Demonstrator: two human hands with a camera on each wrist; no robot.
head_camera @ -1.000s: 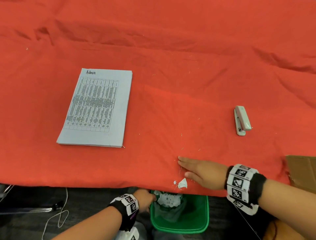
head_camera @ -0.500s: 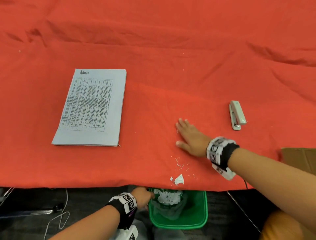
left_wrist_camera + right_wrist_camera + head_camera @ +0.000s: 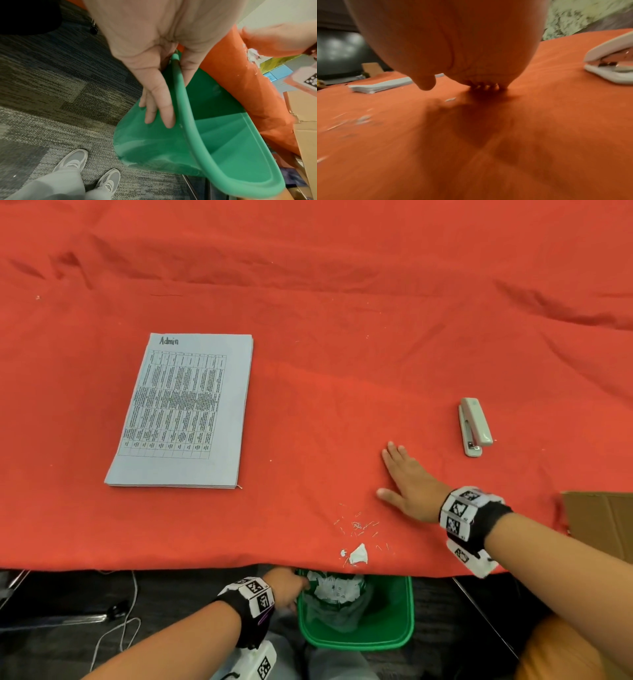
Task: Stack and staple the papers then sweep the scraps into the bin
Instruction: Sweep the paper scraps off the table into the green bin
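Note:
A stack of printed papers (image 3: 181, 412) headed "Admin" lies at the left on the red cloth (image 3: 342, 302). The pale stapler (image 3: 474, 426) lies at the right. My right hand (image 3: 407, 481) rests flat on the cloth with straight fingers, just left of the stapler. A torn paper scrap (image 3: 358, 554) and loose staples (image 3: 359, 525) lie near the table's front edge, below that hand. My left hand (image 3: 159, 83) grips the rim of the green bin (image 3: 214, 142) with the thumb inside it, and holds it under the edge below the scraps. Crumpled paper (image 3: 334, 587) lies in the bin.
A brown cardboard box (image 3: 603, 522) sits at the right table edge. Below the table are carpet, white cables (image 3: 116, 635) and my grey shoes (image 3: 89, 171). The red cloth is wrinkled toward the back.
My right hand moved from the front edge up the cloth and now lies further right, nearer the stapler. The scrap and staples stay by the edge. The left hand keeps holding the bin.

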